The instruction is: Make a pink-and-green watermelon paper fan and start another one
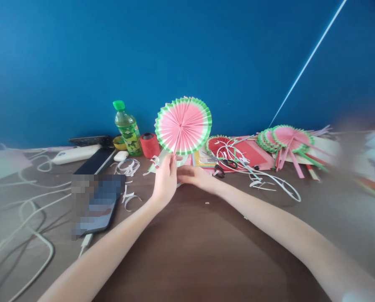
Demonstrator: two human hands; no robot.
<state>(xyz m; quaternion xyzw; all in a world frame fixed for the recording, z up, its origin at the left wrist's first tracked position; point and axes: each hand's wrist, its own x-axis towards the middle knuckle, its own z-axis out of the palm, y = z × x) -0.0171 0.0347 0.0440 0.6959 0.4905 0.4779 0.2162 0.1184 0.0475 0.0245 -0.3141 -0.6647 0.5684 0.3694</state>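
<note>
A round pleated paper fan [187,126], pink with a white and green rim, stands upright before the blue wall. My left hand [165,178] is closed around its thin handle just below the disc. Close beside it, my right hand [195,177] has its fingers curled in at the lower end of the handle; their tips are partly hidden. Behind the hands lie a red pleated paper disc [219,144], black-handled scissors [219,170] and red paper sheets [250,153]. A red thread spool [149,145] stands left of the fan.
Several finished paper fans [289,140] are piled at the right. White cord [281,182] loops over the table beside them. To the left are a green-capped bottle [127,130], a phone [102,205], a power bank [77,154] and trailing cables [33,226]. Paper scraps [132,201] lie about.
</note>
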